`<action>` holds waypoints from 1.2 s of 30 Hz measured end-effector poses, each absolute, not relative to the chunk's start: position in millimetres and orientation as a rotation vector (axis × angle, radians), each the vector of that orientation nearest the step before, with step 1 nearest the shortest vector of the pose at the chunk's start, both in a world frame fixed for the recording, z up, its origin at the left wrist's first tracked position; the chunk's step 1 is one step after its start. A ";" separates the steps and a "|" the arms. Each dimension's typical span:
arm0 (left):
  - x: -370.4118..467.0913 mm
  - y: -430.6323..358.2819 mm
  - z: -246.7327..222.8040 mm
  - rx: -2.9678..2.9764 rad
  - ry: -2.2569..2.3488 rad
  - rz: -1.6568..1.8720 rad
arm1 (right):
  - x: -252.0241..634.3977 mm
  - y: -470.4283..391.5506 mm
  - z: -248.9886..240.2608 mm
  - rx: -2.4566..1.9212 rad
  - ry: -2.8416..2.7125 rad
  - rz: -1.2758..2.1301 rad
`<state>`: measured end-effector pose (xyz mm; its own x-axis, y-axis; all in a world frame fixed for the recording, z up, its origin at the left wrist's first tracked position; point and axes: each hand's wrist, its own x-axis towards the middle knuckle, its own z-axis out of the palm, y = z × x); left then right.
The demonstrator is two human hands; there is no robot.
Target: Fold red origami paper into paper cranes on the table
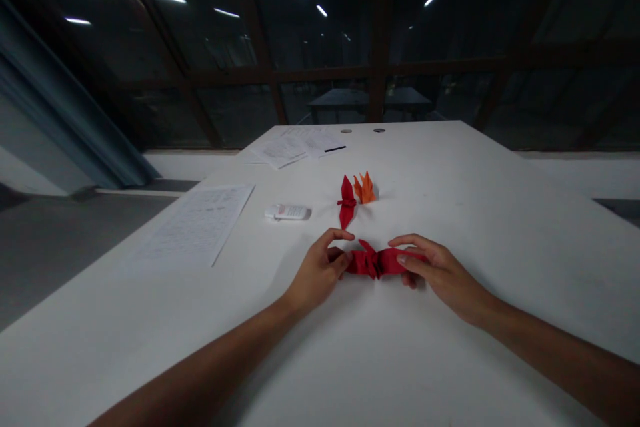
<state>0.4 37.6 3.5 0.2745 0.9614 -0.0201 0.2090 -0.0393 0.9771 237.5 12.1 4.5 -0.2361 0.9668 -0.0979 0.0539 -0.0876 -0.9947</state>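
A red origami crane [371,261] is stretched between my two hands, low over the white table, its wings spread to the sides. My left hand [323,263] pinches the tip of its left wing between thumb and fingers. On the other side, my right hand [431,265] grips the right wing, thumb on the near face and some fingers behind it. Just beyond lies a second red paper crane [347,203] with its wings open. Beside that one stands an orange folded paper piece [365,188] with several points.
The white table [500,227] reaches toward dark windows. To the left lie a white bottle-shaped object [287,212] and a printed sheet [195,227]. Farther back are more papers [287,147], a dark pen [335,149] and two round discs at the far edge.
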 end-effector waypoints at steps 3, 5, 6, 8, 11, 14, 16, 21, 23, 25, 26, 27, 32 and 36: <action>0.6 36.3 0.5 1.530 1.177 0.887 | 239.2 17.1 0.7 -1.229 -1.426 1.458; 0.5 35.3 -0.8 1.553 1.199 0.888 | 241.0 20.7 -1.7 -1.288 -1.472 1.450; 0.3 34.9 -1.2 1.568 1.207 0.888 | 242.0 22.2 -2.5 -1.312 -1.491 1.436; 0.0 34.6 -2.1 1.606 1.224 0.891 | 244.3 24.1 -3.2 -1.333 -1.533 1.399; -0.5 34.8 -3.1 1.655 1.244 0.895 | 247.4 24.6 -2.8 -1.313 -1.562 1.370; -0.9 34.9 -3.9 1.669 1.248 0.897 | 248.5 24.4 -2.5 -1.319 -1.532 1.392; -1.4 34.6 -4.0 1.674 1.255 0.904 | 248.2 24.4 -2.4 -1.323 -1.519 1.387; -1.5 33.5 -1.9 1.665 1.289 0.917 | 245.9 24.2 0.1 -1.316 -1.492 1.379; -0.8 33.2 -0.6 1.636 1.295 0.925 | 245.3 23.5 1.4 -1.307 -1.474 1.388; -0.2 33.2 -0.2 1.607 1.289 0.941 | 245.2 22.6 2.1 -1.294 -1.454 1.392; -0.1 33.2 -0.4 1.598 1.282 0.956 | 245.4 22.2 2.1 -1.288 -1.442 1.391; -0.1 33.2 -0.8 1.590 1.273 0.973 | 245.6 21.9 2.0 -1.285 -1.432 1.387; -1.0 33.8 -3.3 1.562 1.239 1.028 | 246.9 22.3 0.5 -1.305 -1.395 1.349; -1.1 34.4 -3.8 1.566 1.247 1.066 | 250.2 24.4 -1.2 -1.332 -1.315 1.328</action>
